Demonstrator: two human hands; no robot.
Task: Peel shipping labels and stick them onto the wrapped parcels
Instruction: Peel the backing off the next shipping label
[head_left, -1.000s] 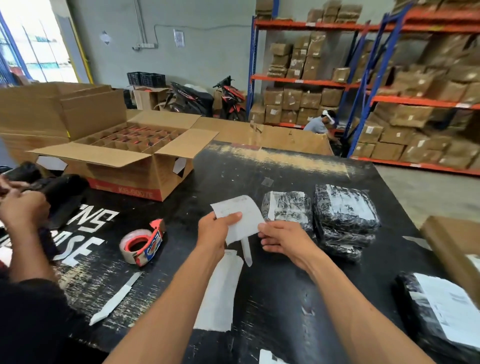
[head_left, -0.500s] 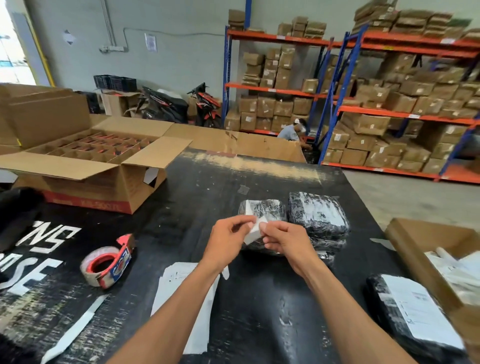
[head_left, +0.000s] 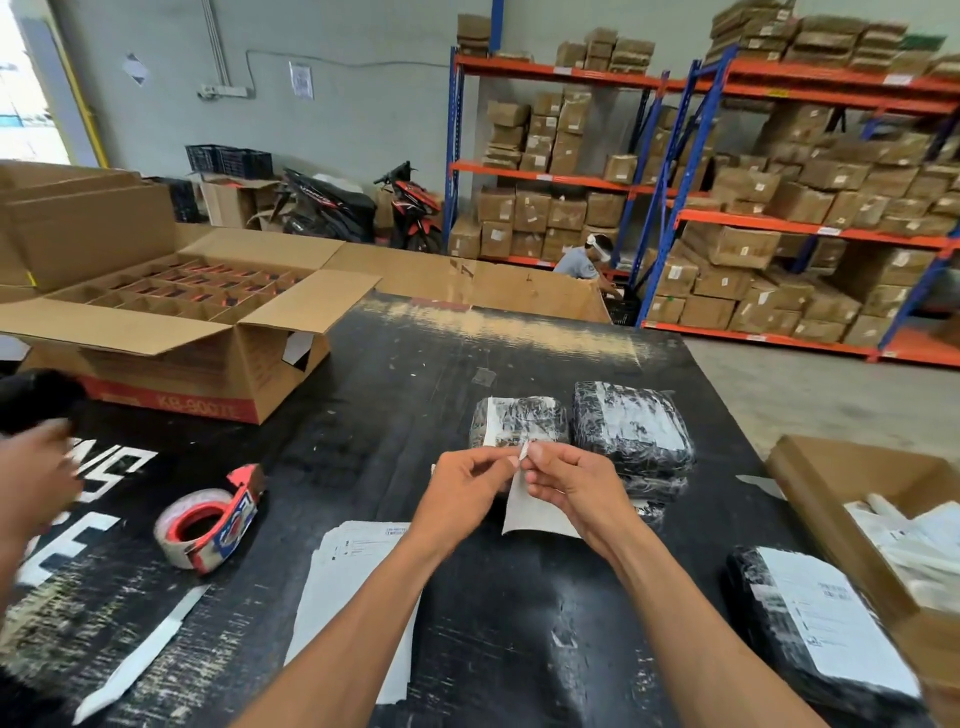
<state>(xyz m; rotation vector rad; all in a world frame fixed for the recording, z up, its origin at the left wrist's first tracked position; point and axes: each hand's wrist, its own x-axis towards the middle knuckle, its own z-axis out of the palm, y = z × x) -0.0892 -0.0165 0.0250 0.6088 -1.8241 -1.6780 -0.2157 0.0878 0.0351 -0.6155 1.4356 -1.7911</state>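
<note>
**Slowly does it: splitting the label from its backing**

Both hands work one shipping label (head_left: 537, 512) above the black table (head_left: 415, 374). The left hand (head_left: 467, 491) and right hand (head_left: 569, 483) each pinch its top corner, fingertips almost touching; whether the backing has already parted is hard to tell. Peel slowly from that corner, keeping the sheet flat. The nearest wrapped parcel (head_left: 517, 421) lies just beyond the hands, ready to receive it.
</note>
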